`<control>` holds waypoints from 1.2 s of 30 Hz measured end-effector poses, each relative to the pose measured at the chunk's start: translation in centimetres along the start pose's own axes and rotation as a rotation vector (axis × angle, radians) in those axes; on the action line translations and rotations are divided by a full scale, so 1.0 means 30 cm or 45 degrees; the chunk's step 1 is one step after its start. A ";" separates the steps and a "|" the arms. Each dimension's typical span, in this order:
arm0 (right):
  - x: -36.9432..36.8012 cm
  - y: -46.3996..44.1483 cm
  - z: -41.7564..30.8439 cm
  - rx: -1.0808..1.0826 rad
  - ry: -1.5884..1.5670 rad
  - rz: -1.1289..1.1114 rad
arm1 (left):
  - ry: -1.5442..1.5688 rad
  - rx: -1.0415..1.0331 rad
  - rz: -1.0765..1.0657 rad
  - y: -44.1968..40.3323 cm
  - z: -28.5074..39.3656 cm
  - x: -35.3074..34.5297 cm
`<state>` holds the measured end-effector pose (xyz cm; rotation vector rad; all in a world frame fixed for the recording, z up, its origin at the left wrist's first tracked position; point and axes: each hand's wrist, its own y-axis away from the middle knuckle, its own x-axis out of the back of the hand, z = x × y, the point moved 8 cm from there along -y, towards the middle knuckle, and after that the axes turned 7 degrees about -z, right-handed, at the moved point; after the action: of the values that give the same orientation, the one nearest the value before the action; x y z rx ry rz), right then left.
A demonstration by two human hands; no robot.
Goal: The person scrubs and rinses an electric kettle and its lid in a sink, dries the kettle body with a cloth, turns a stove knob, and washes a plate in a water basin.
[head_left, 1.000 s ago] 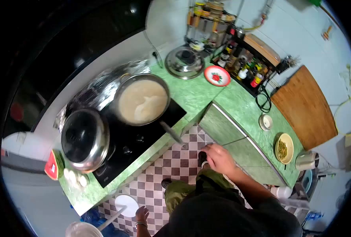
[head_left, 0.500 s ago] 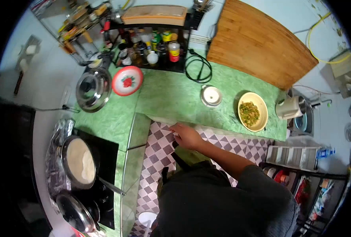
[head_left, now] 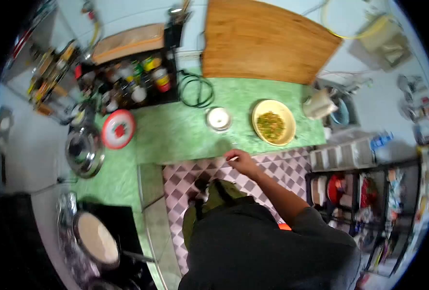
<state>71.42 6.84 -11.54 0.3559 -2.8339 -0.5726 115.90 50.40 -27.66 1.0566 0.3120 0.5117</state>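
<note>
My right hand [head_left: 243,163] hovers just off the front edge of the green counter, its fingers loosely bent and slightly apart. I see nothing held in it. Nearest to it on the counter is a small round white container [head_left: 219,119]. A cream bowl [head_left: 290,133] beyond it to the right holds a chopped green and brown food mix [head_left: 271,126]. My left hand is out of sight.
A pan [head_left: 97,240] of pale batter-like content sits on the black cooktop at left. Behind it are a glass lid [head_left: 85,151] and a red-rimmed plate [head_left: 118,129]. A bottle rack, coiled black cable [head_left: 196,91], wooden board [head_left: 267,43] and pitcher [head_left: 319,104] line the back.
The view has swung right, so the counter things shift left in it. My right hand has moved rightward along the counter edge, closer to the white container and the bowl.
</note>
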 end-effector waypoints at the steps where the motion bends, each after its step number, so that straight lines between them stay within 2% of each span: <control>1: 0.016 0.043 -0.022 0.070 -0.004 0.000 | -0.044 0.008 -0.033 -0.035 0.030 -0.014; 3: 0.055 0.123 -0.015 -0.019 -0.191 0.040 | -0.118 0.016 -0.080 -0.087 0.081 -0.032; 11: 0.256 0.402 -0.024 -0.079 -0.324 0.041 | -0.282 -0.013 -0.176 -0.198 0.227 -0.171; 13: 0.462 0.449 0.072 -0.111 -0.226 0.315 | -0.313 -0.031 -0.184 -0.192 0.252 -0.225; 15: 0.739 0.502 0.272 -0.144 -0.545 0.765 | -0.328 -0.048 -0.180 -0.178 0.264 -0.290; 17: 0.989 0.542 0.310 0.034 -0.684 1.059 | -0.332 -0.060 -0.159 -0.160 0.264 -0.364; 19: 1.209 0.551 0.284 0.165 -0.441 1.371 | -0.331 -0.071 -0.122 -0.138 0.251 -0.431; 21: 1.399 0.499 0.315 0.260 -0.360 1.503 | -0.326 -0.076 -0.076 -0.103 0.238 -0.505; 23: 1.523 0.445 0.295 0.157 -0.208 1.600 | -0.350 -0.075 -0.048 -0.070 0.219 -0.585; 25: 1.636 0.355 0.338 0.211 -0.156 1.591 | -0.361 -0.077 -0.027 -0.038 0.205 -0.671; 27: 1.686 0.289 0.361 0.288 -0.367 1.520 | -0.373 -0.074 -0.010 -0.005 0.185 -0.747; 29: 1.688 0.259 0.284 0.385 -0.496 1.403 | -0.376 -0.077 0.004 0.023 0.175 -0.808; 33: 1.758 0.209 0.306 0.522 -0.723 1.416 | -0.376 -0.076 0.015 0.058 0.142 -0.879; 36: 1.883 0.316 0.312 0.525 -0.756 1.728 | -0.371 -0.082 0.014 0.060 0.124 -0.920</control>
<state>13.75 2.81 -6.32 -1.7791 -2.7706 0.2557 94.00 33.43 -24.29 1.0544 0.0326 0.3689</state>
